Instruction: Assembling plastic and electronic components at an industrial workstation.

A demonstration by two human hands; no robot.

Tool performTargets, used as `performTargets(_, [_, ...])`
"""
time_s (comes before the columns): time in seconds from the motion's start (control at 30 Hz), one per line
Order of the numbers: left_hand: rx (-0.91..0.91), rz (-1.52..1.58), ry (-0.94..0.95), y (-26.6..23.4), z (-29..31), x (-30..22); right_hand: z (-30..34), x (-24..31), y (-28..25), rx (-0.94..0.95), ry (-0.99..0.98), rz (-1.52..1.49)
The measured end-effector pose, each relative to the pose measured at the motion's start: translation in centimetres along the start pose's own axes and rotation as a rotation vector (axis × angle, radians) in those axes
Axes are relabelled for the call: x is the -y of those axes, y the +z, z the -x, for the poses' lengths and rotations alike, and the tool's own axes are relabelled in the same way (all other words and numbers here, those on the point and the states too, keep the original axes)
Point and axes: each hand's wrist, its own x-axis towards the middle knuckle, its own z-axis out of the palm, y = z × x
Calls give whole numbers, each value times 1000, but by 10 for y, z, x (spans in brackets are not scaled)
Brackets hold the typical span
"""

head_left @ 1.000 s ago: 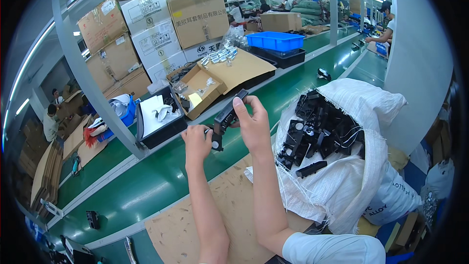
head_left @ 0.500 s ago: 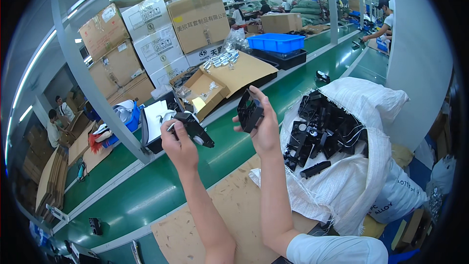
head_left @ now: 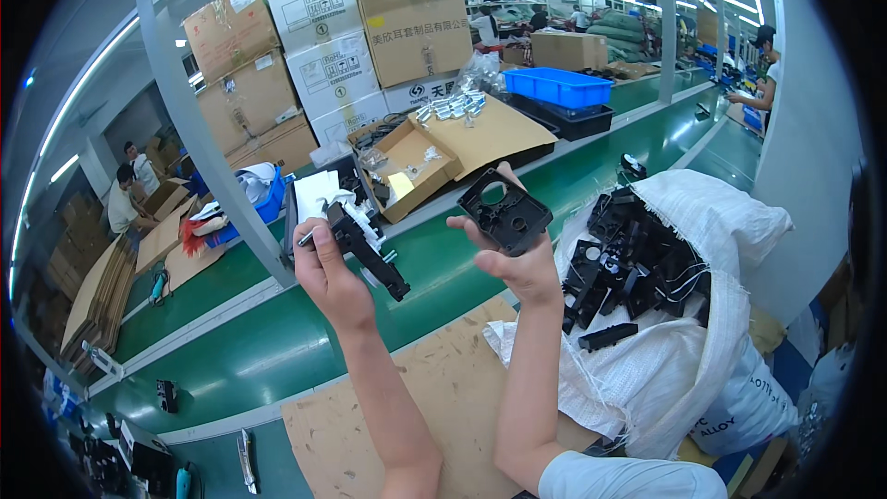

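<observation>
My left hand (head_left: 331,270) is closed on a black plastic assembly (head_left: 371,257) with white and metal bits along its side. My right hand (head_left: 525,270) grips a black plastic housing (head_left: 506,212), whose hollow face shows a large round hole. The two parts are held up apart from each other above the green conveyor belt (head_left: 443,270). To the right of my right arm, an opened white woven sack (head_left: 665,379) is full of black plastic parts (head_left: 637,259).
Brown cardboard (head_left: 407,397) covers the bench below my forearms. Beyond the belt stand an open carton (head_left: 434,176) of small parts, metal pieces (head_left: 453,108) and a blue bin (head_left: 558,87). A metal post (head_left: 199,120) rises at left. A utility knife (head_left: 247,462) lies at lower left.
My right hand has turned the black housing so its hollow face shows. My left hand has tilted its assembly further downward. The whole view has shifted slightly.
</observation>
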Motion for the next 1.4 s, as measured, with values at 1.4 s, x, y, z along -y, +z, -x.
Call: performTargets(1.4, [160, -30, -277, 33, 14, -18, 1, -11, 33, 2, 119, 626])
